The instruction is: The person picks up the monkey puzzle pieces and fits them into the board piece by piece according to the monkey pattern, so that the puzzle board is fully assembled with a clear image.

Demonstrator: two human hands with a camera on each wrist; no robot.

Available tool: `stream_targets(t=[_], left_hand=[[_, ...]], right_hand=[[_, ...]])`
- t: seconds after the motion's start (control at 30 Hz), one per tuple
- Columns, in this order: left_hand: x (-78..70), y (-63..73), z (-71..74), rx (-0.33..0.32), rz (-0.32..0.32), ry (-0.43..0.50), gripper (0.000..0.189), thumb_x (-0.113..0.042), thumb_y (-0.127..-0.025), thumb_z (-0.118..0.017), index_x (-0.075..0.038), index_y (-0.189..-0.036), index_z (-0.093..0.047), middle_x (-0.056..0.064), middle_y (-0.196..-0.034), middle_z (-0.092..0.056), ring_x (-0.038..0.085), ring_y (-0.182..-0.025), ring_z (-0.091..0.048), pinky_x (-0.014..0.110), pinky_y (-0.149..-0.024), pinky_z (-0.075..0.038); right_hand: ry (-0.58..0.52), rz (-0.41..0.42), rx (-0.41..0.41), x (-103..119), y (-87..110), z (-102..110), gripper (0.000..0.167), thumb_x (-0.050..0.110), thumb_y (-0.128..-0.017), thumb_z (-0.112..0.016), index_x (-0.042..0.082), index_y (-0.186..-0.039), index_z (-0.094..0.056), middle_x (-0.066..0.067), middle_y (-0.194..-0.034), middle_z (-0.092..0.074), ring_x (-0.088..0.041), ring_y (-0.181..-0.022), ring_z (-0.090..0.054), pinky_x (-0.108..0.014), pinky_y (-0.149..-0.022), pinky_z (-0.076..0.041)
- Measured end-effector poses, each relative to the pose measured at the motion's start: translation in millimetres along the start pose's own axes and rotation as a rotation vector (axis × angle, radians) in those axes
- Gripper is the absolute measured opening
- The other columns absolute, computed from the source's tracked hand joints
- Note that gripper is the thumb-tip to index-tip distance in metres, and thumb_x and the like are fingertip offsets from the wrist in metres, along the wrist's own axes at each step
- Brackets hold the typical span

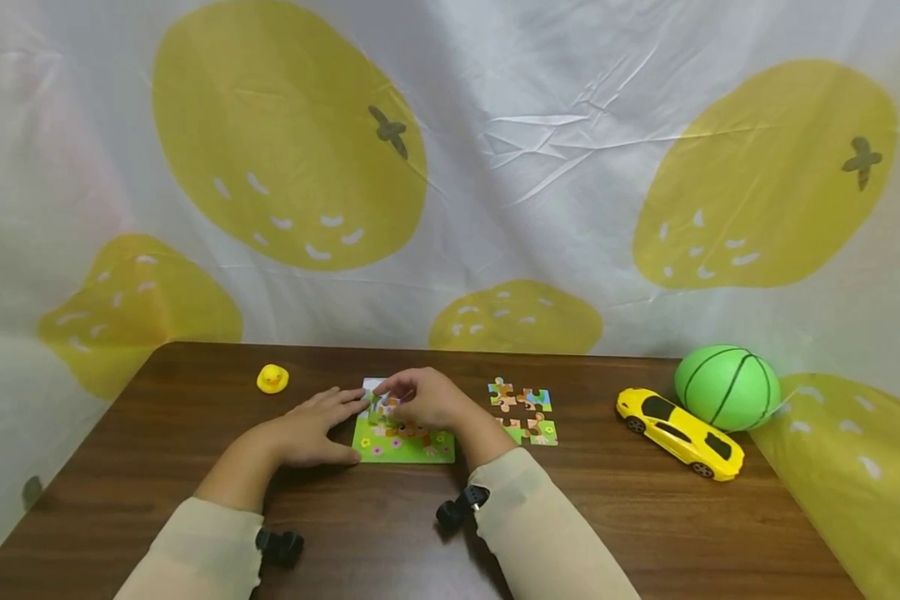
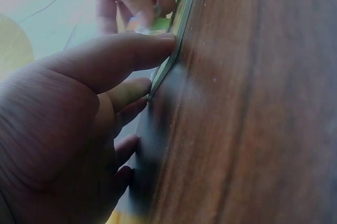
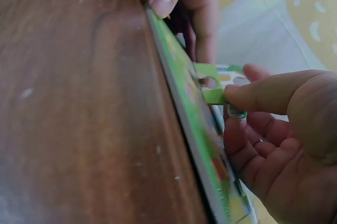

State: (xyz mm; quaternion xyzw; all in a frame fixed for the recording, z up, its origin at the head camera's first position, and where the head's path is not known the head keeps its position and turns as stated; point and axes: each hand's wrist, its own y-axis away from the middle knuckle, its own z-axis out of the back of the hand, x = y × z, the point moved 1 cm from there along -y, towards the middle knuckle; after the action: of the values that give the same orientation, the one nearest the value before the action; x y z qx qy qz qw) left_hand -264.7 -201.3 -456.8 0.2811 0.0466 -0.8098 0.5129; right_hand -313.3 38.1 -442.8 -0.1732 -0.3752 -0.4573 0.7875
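Observation:
A puzzle board (image 1: 405,455) with a green, flowered lower part lies flat near the middle of the table. My left hand (image 1: 311,429) rests at its left side, thumb on the near corner and fingers stretched along the edge. Over the board, my right hand (image 1: 433,404) pinches a puzzle piece (image 3: 213,98) between thumb and fingers; the piece shows green and stands tilted above the board in the right wrist view. My right fingers cover part of the board's picture. Several loose puzzle pieces (image 1: 543,432) lie to the right of the board, partly behind my right wrist.
A yellow rubber duck (image 1: 272,379) sits at the back left of the table (image 1: 607,533). To the right stand a yellow toy car (image 1: 678,433) and a green ball (image 1: 727,387), close together. A curtain with yellow fruit prints (image 1: 517,192) hangs behind the table.

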Motion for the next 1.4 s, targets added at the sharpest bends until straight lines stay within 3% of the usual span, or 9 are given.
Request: stream_targets(t=[0.37,0.63,0.73,0.87,1.03,1.13,1.27,1.4], left_hand=[[0.8,0.4,0.5,0.006,-0.007,0.019,0.092,-0.055,-0.092,-0.076,-0.02,-0.169,-0.037,0.001,-0.181,-0.023,0.043,-0.169,-0.007,0.076,-0.129,-0.013],[-1.7,1.0,2.7,0.008,-0.022,0.037,0.093,-0.052,-0.092,-0.076,-0.017,-0.169,-0.036,0.006,-0.18,-0.024,0.046,-0.168,-0.008,0.076,-0.129,-0.014],[-1.8,1.4,2.8,0.011,-0.019,0.036,0.093,-0.052,-0.092,-0.076,-0.018,-0.169,-0.036,0.005,-0.18,-0.023,0.045,-0.168,-0.008,0.077,-0.129,-0.014],[-1.6,1.4,2.6,0.011,-0.019,0.034,0.093,-0.052,-0.092,-0.076,-0.018,-0.169,-0.036,0.004,-0.181,-0.023,0.045,-0.168,-0.008,0.077,-0.129,-0.013],[-2.0,1.3,2.6,0.011,-0.019,0.034,0.093,-0.053,-0.092,-0.076,-0.018,-0.169,-0.036,0.004,-0.18,-0.024,0.045,-0.168,-0.008,0.077,-0.129,-0.013],[-2.4,1.5,2.4,0.012,-0.017,0.036,0.093,-0.053,-0.092,-0.076,-0.018,-0.169,-0.036,0.005,-0.18,-0.023,0.045,-0.168,-0.008,0.078,-0.128,-0.013],[-2.3,1.3,2.2,0.01,-0.016,0.036,0.093,-0.053,-0.092,-0.075,-0.017,-0.169,-0.036,0.004,-0.181,-0.023,0.045,-0.168,-0.008,0.079,-0.128,-0.012],[-1.3,0.6,1.4,0.009,-0.014,0.033,0.093,-0.054,-0.092,-0.076,-0.017,-0.169,-0.036,0.004,-0.181,-0.023,0.044,-0.169,-0.008,0.078,-0.128,-0.013]], right_hand=[[0.061,-0.014,0.01,-4.4,-5.2,-10.5,0.04,0.008,-0.088,-0.084,0.02,-0.126,-0.079,0.0,-0.115,-0.072,-0.015,-0.094,-0.065,-0.03,-0.077,-0.058],[0.075,0.003,0.065,-1.5,-4.0,-9.5,0.038,0.009,-0.094,-0.081,0.012,-0.132,-0.077,-0.006,-0.104,-0.067,-0.014,-0.065,-0.061,-0.029,-0.058,-0.056],[0.096,0.003,0.091,-1.7,-3.0,-9.7,0.036,0.012,-0.098,-0.078,0.013,-0.134,-0.076,-0.004,-0.114,-0.067,-0.013,-0.07,-0.061,-0.029,-0.061,-0.057],[0.168,0.026,0.109,-1.0,-2.7,-9.6,0.035,0.018,-0.1,-0.076,0.018,-0.135,-0.076,-0.001,-0.128,-0.064,-0.012,-0.09,-0.06,-0.029,-0.079,-0.055],[0.18,0.026,0.141,-1.5,-3.9,-9.2,0.037,0.02,-0.101,-0.074,0.021,-0.138,-0.074,-0.002,-0.134,-0.061,-0.017,-0.096,-0.06,-0.031,-0.08,-0.054],[0.161,0.002,0.165,-2.3,-4.0,-8.7,0.04,0.02,-0.102,-0.073,0.023,-0.142,-0.072,-0.003,-0.138,-0.058,-0.017,-0.088,-0.061,-0.03,-0.07,-0.055],[0.124,-0.035,0.187,-2.1,-3.7,-8.9,0.044,0.017,-0.102,-0.072,0.026,-0.145,-0.069,-0.004,-0.14,-0.056,-0.015,-0.063,-0.056,-0.028,-0.054,-0.051],[0.119,-0.047,0.196,-0.5,-3.1,-9.7,0.045,0.016,-0.102,-0.072,0.025,-0.146,-0.069,-0.005,-0.141,-0.055,-0.015,-0.059,-0.052,-0.028,-0.05,-0.05]])
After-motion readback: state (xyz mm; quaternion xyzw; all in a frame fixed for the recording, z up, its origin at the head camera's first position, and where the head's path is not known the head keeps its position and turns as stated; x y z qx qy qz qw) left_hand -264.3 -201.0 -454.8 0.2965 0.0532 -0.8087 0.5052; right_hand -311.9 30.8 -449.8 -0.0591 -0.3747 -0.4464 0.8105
